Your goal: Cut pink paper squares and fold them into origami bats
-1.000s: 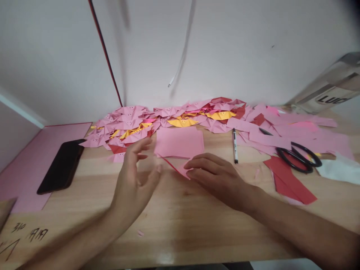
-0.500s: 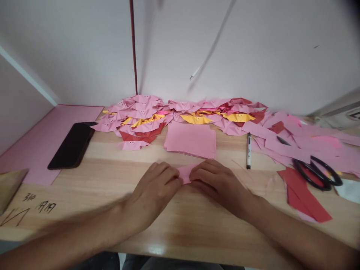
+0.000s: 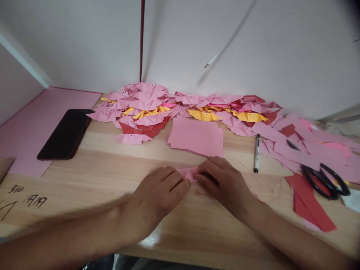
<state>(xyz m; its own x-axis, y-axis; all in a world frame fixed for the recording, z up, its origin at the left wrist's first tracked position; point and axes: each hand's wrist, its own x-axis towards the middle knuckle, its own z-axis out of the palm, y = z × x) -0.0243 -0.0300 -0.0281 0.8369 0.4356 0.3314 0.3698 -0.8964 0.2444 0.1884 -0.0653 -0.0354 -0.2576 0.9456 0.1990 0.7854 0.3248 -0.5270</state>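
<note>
My left hand (image 3: pixel 160 193) and my right hand (image 3: pixel 226 183) rest palm-down on the wooden table (image 3: pixel 98 165), fingertips meeting over a small pink paper piece (image 3: pixel 190 173). Both hands have curled fingers pressed on that paper, which is mostly hidden beneath them. Just behind lies a stack of square pink sheets (image 3: pixel 197 135). A heap of folded pink, yellow and red paper figures (image 3: pixel 157 105) runs along the wall.
A black phone (image 3: pixel 65 133) lies at the left on a large pink sheet (image 3: pixel 33 123). A pen (image 3: pixel 256 153) and black scissors (image 3: pixel 326 180) lie to the right among red scraps (image 3: pixel 309 206) and pink offcuts (image 3: pixel 303 144). A cable (image 3: pixel 142 37) hangs at the wall.
My left hand, lifted and open a second ago, came down onto the pink piece beside my right hand. The view shifted slightly left and down; both hands stay pressed on the paper.
</note>
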